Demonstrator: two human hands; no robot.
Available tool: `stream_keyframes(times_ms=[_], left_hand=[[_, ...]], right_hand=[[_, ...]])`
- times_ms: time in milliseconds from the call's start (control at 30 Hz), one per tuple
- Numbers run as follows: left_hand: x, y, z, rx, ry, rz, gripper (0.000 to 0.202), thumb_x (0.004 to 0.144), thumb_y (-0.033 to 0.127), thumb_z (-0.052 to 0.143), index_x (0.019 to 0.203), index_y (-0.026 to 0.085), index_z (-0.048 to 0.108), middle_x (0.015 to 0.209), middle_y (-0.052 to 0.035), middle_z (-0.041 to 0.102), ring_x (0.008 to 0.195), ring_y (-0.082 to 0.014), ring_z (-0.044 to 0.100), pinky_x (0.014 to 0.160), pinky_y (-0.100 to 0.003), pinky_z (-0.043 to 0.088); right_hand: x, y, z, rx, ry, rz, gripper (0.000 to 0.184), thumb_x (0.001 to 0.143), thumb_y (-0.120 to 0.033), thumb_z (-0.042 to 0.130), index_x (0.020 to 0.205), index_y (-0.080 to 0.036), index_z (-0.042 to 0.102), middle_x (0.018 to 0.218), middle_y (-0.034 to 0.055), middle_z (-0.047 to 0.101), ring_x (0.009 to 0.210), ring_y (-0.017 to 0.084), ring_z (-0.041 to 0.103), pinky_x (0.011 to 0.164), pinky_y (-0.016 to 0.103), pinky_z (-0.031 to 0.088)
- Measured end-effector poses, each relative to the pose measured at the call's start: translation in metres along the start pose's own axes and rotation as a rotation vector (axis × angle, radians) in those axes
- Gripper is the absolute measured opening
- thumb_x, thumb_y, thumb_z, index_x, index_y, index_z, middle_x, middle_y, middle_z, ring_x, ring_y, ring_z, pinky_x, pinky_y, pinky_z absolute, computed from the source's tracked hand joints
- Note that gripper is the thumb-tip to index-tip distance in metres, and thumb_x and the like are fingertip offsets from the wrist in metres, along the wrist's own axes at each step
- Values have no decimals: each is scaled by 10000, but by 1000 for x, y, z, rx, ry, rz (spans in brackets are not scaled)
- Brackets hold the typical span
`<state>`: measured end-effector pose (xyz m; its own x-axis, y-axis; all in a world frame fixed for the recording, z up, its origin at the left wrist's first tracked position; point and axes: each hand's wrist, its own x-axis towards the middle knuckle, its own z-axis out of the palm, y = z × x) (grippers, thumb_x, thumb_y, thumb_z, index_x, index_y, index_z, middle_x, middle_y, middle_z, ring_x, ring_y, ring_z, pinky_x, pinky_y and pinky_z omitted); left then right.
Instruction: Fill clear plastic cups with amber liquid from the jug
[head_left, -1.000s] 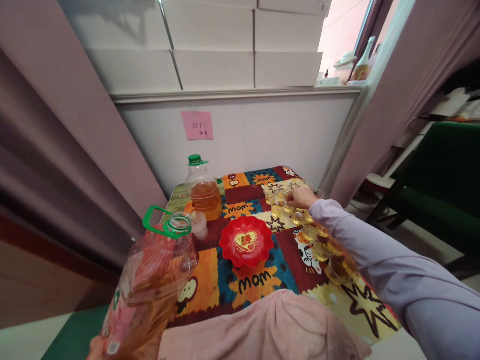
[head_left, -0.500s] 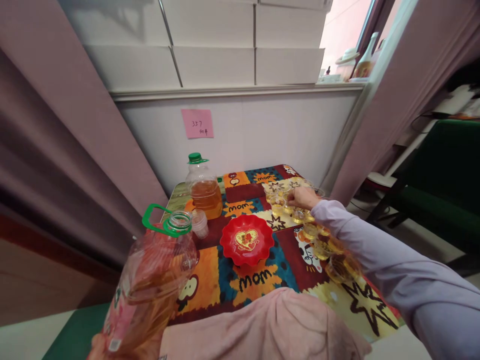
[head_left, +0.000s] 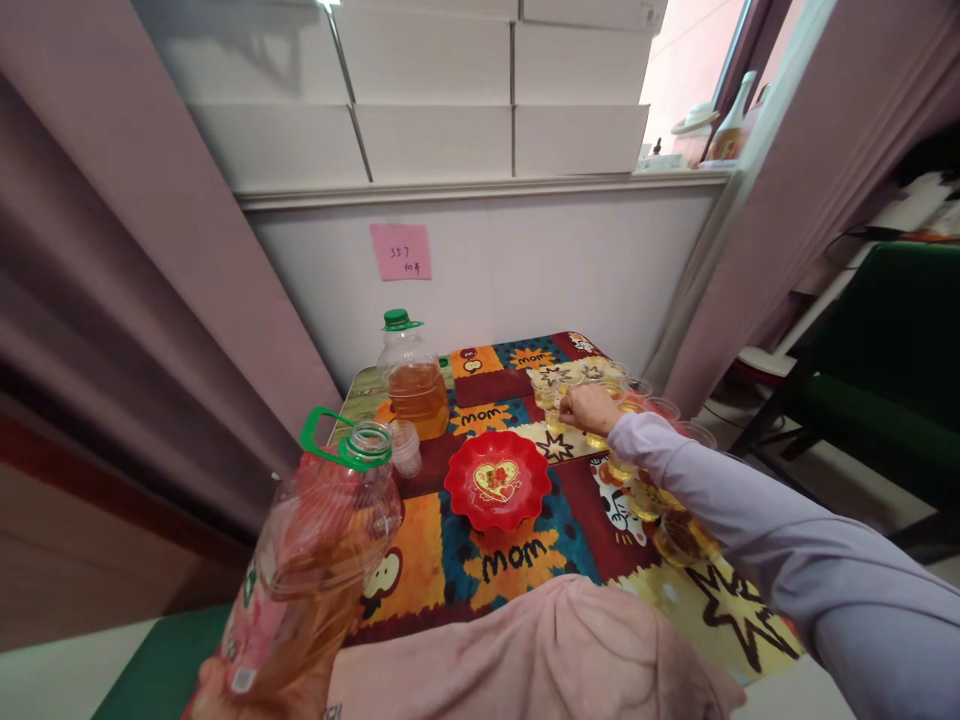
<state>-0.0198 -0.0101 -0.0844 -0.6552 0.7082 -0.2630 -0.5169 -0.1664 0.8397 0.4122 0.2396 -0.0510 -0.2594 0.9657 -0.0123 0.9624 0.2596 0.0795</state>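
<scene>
My left hand (head_left: 311, 690) is closed around the lower part of a large clear plastic jug (head_left: 330, 560), low at the left. The jug leans, has an uncapped mouth and a green carry handle, and holds amber liquid. On the table's right side, my right hand (head_left: 592, 408) has its fingers pinched at the rim of a small clear plastic cup (head_left: 555, 422). Several such cups with yellow liquid (head_left: 643, 498) stand around and below that hand and forearm. Fingers partly hide the pinched cup.
A red scalloped dish (head_left: 498, 480) sits mid-table on the patterned cloth (head_left: 517, 560). Behind the held jug are a stack of small cups (head_left: 406, 448) and a green-capped jug (head_left: 417, 390) of amber liquid. Pink cloth (head_left: 540, 650) covers the near edge; a green chair (head_left: 885, 380) stands right.
My right hand has moved left and slightly nearer, to a cup at the left of the group. The left hand keeps its hold on the jug. The whole view has shifted slightly.
</scene>
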Motion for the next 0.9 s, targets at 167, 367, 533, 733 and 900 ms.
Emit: stream_keyframes(times_ms=[167, 367, 533, 733, 900], left_hand=[[2, -2, -7, 11, -35, -23, 614, 644, 781, 739, 1088, 360, 782, 1373, 33, 787, 1601, -394, 396, 1118, -508, 595], [6, -4, -9, -30, -15, 2, 790, 515, 782, 800, 1157, 321, 795, 1300, 11, 815, 1468, -407, 557, 1006, -482, 660], [11, -7, -12, -28, -30, -12, 897, 474, 789, 817, 1238, 319, 797, 1296, 6, 821, 1417, -398, 610, 727, -346, 697], [13, -8, -17, -16, -80, -6, 807, 608, 804, 742, 1273, 349, 786, 1386, 10, 785, 1511, -417, 527, 847, -460, 714], [10, -7, -18, -3, -49, -30, 806, 570, 801, 795, 1255, 375, 788, 1438, 48, 754, 1608, -412, 376, 867, -433, 712]], right_hand=[[4, -10, -1, -17, 4, 31, 268, 989, -299, 640, 1075, -214, 879, 1090, 162, 847, 1054, 304, 794, 880, 330, 558], [-2, -14, -2, 1, 12, 25, 301, 1007, -426, 686, 1161, -241, 866, 1118, 155, 846, 1100, 308, 791, 920, 327, 552], [7, -2, -23, 47, 87, 86, 395, 1057, -542, 600, 1245, -287, 836, 1173, 115, 847, 1123, 288, 779, 914, 322, 544], [43, -11, -32, 83, 98, 222, 332, 1053, -417, 607, 1231, -276, 848, 1184, 117, 845, 1101, 262, 783, 875, 299, 541], [66, -35, -12, 102, 57, 280, 308, 999, -441, 704, 1085, -201, 876, 1117, 180, 840, 1081, 290, 787, 866, 313, 542]])
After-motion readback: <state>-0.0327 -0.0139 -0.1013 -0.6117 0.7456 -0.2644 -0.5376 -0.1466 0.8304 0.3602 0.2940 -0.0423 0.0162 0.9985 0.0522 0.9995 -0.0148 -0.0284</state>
